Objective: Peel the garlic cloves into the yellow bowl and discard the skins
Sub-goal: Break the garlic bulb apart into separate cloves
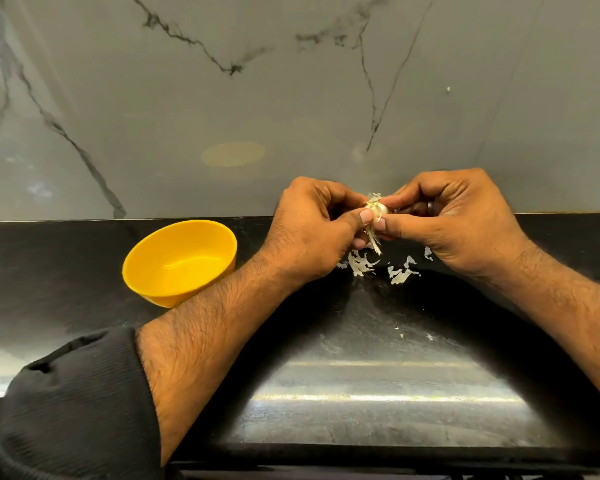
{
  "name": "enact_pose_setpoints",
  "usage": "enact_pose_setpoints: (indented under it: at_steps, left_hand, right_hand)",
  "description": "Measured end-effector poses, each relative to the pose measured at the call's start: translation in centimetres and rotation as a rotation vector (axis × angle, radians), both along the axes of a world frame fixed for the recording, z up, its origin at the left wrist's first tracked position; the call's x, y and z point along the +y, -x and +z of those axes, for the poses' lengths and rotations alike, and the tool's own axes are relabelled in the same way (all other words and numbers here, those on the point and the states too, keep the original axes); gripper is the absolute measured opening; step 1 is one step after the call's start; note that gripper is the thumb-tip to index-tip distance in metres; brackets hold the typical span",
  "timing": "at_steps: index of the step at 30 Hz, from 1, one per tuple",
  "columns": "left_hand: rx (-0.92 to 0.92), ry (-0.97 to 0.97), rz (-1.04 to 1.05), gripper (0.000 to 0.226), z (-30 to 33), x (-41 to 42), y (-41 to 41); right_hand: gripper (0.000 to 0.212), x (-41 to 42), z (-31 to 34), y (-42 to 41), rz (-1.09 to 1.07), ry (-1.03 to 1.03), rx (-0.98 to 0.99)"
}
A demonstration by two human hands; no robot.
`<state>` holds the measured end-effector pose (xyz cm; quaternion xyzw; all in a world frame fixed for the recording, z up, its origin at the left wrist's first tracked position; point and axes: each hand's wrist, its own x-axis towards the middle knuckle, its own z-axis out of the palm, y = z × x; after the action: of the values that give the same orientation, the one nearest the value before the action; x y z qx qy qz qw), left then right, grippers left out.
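Both hands, left and right, pinch one garlic. Skins lie below. The bowl sits left.

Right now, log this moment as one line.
left hand: pinches garlic | right hand: pinches garlic | bowl: empty | skins: on counter
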<state>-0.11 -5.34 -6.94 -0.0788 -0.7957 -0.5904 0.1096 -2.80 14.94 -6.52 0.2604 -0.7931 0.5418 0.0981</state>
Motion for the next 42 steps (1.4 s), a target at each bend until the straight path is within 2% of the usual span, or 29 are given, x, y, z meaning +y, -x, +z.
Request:
enact_pose_setpoints:
  at_steps: [7,10,13,17,21,25,33,38,42]
  left_hand:
    - [0.090,0.039,0.043,0.008,0.0,0.2,-0.2]
    - [0.025,-0.074,0.023,0.009,0.3,0.0,-0.2]
    - [-0.055,-0.181,-0.022,0.017,0.4,-0.4,0.0]
    - [-0.038,-0.055,0.014,0.014,0.3,-0.4,0.1]
    - [-0.015,0.059,0.105,0.034,0.2,-0.4,0.4]
    - [-0.059,0.086,0.086,0.019,0.1,-0.2,0.1]
    - [0.005,0.059,0.120,0.013,0.2,0.6,-0.3]
    - [0.067,0.058,0.142,0.007,0.0,0.5,-0.3]
    - [0.054,0.014,0.161,0.006,-0.3,0.9,-0.2]
  right_hand:
    - [0.024,0.1,-0.1,0.2,0.009,0.104,-0.041]
    - [0.022,0.0,-0.1,0.5,0.015,0.200,-0.124]
    - [0.022,-0.1,0.0,0.8,0.026,0.203,-0.166]
    - [0.029,0.0,-0.1,1.0,0.044,0.210,-0.202]
    - [0.031,-0.1,0.0,0.7,0.054,0.211,-0.202]
    - [0.030,-0.3,0.0,0.4,0.063,0.219,-0.187]
    - [0.027,-0.3,0.3,0.1,0.038,0.121,-0.085]
    - [0.030,-0.3,0.3,0.0,0.093,0.169,-0.109]
    - [0.019,-0.1,0.2,0.2,0.117,0.212,-0.149]
